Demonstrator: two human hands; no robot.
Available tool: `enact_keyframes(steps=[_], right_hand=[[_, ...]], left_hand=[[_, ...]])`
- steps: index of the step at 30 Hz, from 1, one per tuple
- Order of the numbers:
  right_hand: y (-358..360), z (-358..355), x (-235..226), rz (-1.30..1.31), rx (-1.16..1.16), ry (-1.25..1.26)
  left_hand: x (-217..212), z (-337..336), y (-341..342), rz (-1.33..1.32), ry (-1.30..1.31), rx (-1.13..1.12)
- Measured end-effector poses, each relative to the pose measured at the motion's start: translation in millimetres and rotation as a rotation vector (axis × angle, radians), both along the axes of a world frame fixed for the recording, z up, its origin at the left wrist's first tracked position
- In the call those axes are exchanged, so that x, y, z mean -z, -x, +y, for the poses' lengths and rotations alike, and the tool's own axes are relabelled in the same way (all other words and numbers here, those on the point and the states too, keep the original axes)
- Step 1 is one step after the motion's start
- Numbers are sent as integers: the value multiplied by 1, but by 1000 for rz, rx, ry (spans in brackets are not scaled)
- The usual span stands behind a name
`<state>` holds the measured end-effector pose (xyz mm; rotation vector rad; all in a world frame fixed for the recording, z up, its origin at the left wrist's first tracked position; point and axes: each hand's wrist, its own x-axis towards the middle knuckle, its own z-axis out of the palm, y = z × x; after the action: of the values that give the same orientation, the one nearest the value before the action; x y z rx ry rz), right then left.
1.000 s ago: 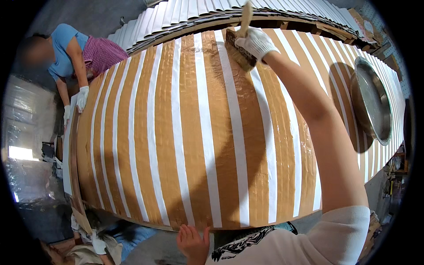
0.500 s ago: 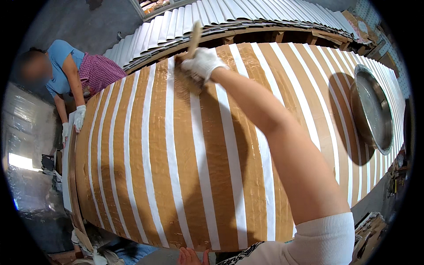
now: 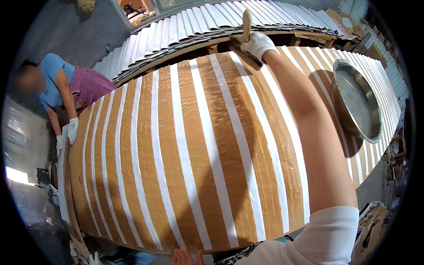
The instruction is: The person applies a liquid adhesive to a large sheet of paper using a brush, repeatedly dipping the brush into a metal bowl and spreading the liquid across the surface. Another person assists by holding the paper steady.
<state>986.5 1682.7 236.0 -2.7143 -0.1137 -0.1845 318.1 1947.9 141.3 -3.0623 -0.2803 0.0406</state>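
Note:
My right hand (image 3: 259, 45), in a white glove, grips a wide flat brush (image 3: 247, 25) by its pale wooden handle, which points upward. The dark bristles lie against the far edge of a broad brown sheet (image 3: 185, 145) crossed by white strips. Wet, shiny patches show on the sheet's brown bands, mostly around the middle. Down at the near edge, my bare left hand (image 3: 187, 257) shows only its fingers, resting at the sheet's border with the thumb apart. To the right of my forearm, a round metal basin (image 3: 360, 101) holding greyish liquid stands on the striped surface.
At the left end another person (image 3: 62, 84) in a blue top and white gloves leans over with both hands at the surface's end. Behind the far edge lies a long stack of white strips (image 3: 190, 24) on a wooden frame. Cardboard pieces (image 3: 373, 221) sit low on the right.
My right hand has carried the brush rightward and farther away, from the sheet's upper middle to its far edge. The view has shifted somewhat; my left hand stays at the near edge.

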Motion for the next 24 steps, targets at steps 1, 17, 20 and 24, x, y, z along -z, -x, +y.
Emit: enact_keyframes(steps=[1, 17, 20, 24], right_hand=[[0, -3, -4, 26, -73, -144], [-52, 63, 72, -432, -90, 126], [-49, 52, 48, -234, -342, -514], [-12, 82, 12, 74, -482, 90]], left_hand=[[0, 0, 0, -2, -3, 1], [4, -2, -15, -18, -50, -4], [4, -2, -17, -25, -62, -4], [5, -4, -15, 3, -60, -32]])
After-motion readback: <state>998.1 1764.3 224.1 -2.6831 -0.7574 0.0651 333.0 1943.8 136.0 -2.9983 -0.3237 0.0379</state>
